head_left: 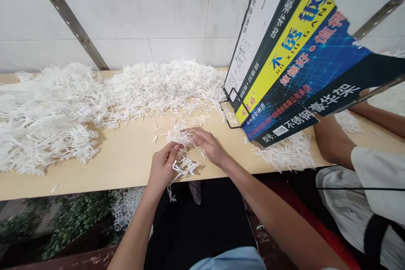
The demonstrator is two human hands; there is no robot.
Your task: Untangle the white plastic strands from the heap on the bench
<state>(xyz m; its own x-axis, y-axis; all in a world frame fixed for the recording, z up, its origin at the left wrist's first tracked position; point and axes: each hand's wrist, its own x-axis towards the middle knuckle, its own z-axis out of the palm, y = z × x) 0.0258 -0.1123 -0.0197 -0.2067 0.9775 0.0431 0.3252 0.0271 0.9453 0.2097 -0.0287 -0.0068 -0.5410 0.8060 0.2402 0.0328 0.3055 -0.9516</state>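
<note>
My left hand (165, 161) is closed in a pinch at the near edge of the table, holding a bunch of thin white plastic sprigs (179, 136). Stringy white strands (186, 167) hang below the fingers, and a few dangle over the edge. My right hand (207, 144) curls around the far right side of the same bunch, its fingertips against the sprigs and partly hidden by them. Loose white pieces (155, 139) lie scattered on the wooden tabletop (126, 158) just beyond my hands.
Large heaps of white sprigs (41, 114) cover the left and back of the table. A printed cardboard panel (294, 63) leans in a black wire stand (232, 124) at the right. Another person's arm (335, 143) rests beyond it, near a smaller pile (287, 152). Green foliage (82, 215) sits below the table.
</note>
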